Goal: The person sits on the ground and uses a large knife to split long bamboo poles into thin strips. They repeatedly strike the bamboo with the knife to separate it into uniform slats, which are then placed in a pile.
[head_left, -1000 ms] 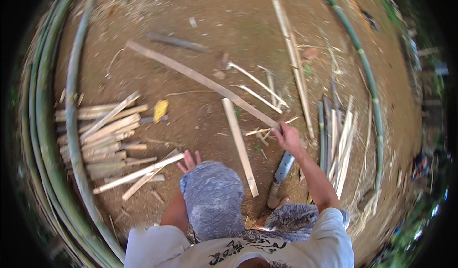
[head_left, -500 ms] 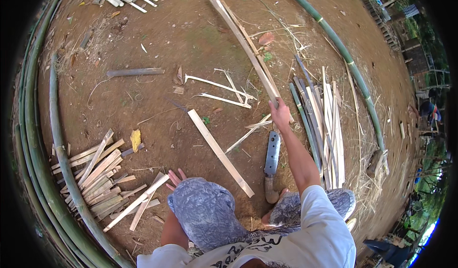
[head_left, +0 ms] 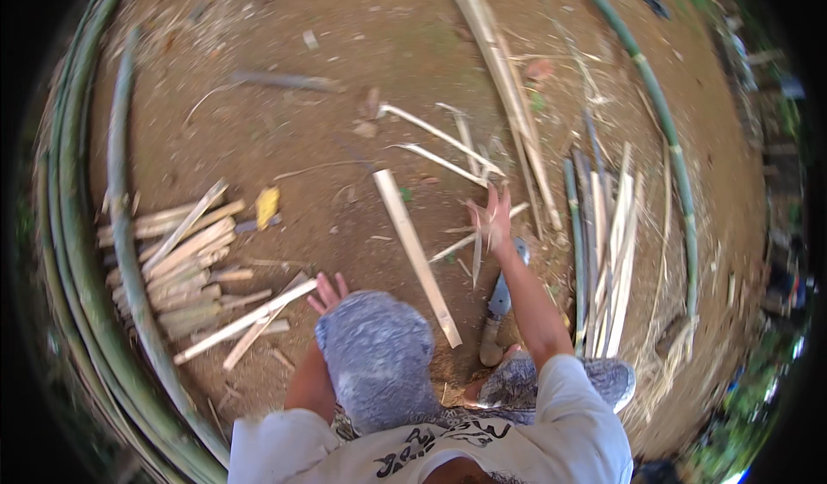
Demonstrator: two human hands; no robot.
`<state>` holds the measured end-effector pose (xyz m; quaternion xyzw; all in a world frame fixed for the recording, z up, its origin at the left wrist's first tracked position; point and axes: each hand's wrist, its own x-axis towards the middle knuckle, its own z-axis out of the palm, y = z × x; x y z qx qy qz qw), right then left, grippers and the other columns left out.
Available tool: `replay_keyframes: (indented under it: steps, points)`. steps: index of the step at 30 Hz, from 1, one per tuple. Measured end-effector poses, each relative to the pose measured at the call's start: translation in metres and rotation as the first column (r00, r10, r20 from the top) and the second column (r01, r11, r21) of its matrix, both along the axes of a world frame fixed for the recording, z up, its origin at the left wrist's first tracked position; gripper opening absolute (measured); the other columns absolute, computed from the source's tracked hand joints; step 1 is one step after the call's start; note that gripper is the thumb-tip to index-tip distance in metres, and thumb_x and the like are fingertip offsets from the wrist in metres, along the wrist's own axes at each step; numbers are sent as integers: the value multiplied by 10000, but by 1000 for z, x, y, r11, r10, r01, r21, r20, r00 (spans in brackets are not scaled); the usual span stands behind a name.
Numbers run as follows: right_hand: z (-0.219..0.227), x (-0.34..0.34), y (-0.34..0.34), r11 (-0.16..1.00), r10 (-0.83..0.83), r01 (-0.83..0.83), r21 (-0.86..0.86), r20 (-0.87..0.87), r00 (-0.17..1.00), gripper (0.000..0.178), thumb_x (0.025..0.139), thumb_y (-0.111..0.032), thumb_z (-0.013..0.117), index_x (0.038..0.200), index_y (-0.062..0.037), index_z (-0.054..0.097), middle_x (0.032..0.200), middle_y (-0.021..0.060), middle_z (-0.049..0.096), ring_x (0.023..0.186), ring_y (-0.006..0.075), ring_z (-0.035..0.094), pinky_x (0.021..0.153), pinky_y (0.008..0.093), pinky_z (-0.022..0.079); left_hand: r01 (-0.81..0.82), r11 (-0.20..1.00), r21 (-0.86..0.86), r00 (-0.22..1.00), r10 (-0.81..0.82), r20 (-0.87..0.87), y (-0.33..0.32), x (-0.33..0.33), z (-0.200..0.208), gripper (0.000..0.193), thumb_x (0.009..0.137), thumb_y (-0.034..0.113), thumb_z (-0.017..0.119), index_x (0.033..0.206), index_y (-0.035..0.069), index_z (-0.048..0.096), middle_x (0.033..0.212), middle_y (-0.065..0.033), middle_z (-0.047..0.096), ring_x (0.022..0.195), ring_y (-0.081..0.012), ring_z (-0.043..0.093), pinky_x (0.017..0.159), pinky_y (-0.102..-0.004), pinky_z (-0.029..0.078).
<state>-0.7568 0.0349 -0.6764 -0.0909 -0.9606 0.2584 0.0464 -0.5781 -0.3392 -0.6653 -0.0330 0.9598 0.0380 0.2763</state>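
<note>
My right hand (head_left: 493, 218) reaches over the ground, its fingers spread and slightly blurred; no grip on anything shows. Just below its fingertips is a pale pointed sliver (head_left: 477, 258), and thin bamboo scraps (head_left: 444, 143) lie beyond. The knife (head_left: 500, 294), a broad dark blade with holes and a brown handle, lies under my right forearm. Long split bamboo strips (head_left: 495, 57) rest on the ground past my hand. My left hand (head_left: 327, 293) is beside my left knee, fingers apart and holding nothing. A flat pale bamboo strip (head_left: 418, 260) lies between my hands.
Short bamboo pieces (head_left: 185, 264) are heaped at the left, beside long green bamboo poles (head_left: 73, 286). A bundle of split strips (head_left: 616, 260) lies at the right. Farther right, a curved green pole (head_left: 659, 109) stretches away. A grey bamboo piece (head_left: 289, 81) lies farther off.
My right hand has let go of the long bamboo strips, which now lie on the ground, and moved slightly left with spread fingers. My left hand stays by the knee. The view has shifted.
</note>
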Motion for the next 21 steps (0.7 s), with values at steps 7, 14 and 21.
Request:
replay_keyframes:
  steps: [7, 14, 21]
  points:
    - [27, 107, -163, 944, 329, -308, -118, 280, 902, 1005, 828, -468, 721, 1542, 27, 217, 1599, 317, 110, 1457, 515, 175, 1172, 585, 221, -126, 986, 110, 972, 101, 212, -5, -19, 3, 948, 956, 625, 430, 1594, 58, 17, 1589, -323, -218, 1490, -452, -207, 1075, -752, -105]
    - [22, 108, -161, 923, 384, -353, -154, 436, 814, 1126, 831, -546, 702, 1573, 13, 64, 1643, 253, 5, 1502, 492, 21, 1161, 648, 176, -315, 868, 384, 906, 395, -149, -20, -74, 57, 641, 902, 487, 627, 1319, 6, 547, 1383, -291, 473, 1299, -434, 452, 1065, -602, 313]
    - [3, 111, -164, 925, 338, -376, -45, 547, 766, 1196, 813, -563, 714, 1566, 19, -11, 1632, 274, -74, 1493, 513, -56, 1146, 688, 146, -722, -98, 685, -307, 933, -190, -206, -279, 85, 1087, 781, 651, 714, 1448, -121, 338, 1484, -304, 389, 1367, -384, 420, 1095, -433, 383]
